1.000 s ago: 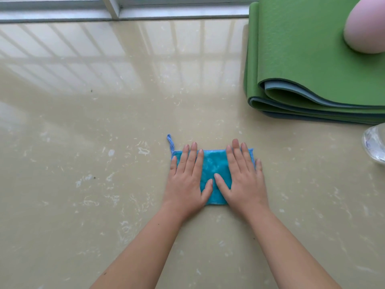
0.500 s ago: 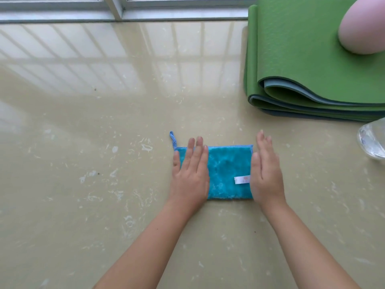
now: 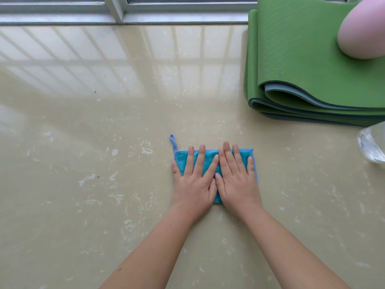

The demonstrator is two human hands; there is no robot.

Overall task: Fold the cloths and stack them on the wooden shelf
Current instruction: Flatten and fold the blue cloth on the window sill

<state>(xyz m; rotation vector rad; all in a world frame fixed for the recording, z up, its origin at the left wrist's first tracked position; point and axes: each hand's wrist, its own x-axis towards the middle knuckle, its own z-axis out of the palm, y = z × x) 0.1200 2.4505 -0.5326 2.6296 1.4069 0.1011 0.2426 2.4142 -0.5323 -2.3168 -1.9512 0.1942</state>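
Note:
A small blue cloth, folded into a rectangle, lies flat on the shiny beige floor. A short blue hanging loop sticks out from its far left corner. My left hand presses flat on the cloth's left half, fingers straight and spread. My right hand presses flat on the right half, side by side with the left, thumbs touching. Both hands cover most of the cloth. No wooden shelf is in view.
A folded green mat lies at the far right, with a pale pink rounded object resting on it. A clear plastic object shows at the right edge. A window frame runs along the far edge.
My right hand slid from the cloth's right edge back onto it, covering the white label. My left hand stayed pressed on the left half.

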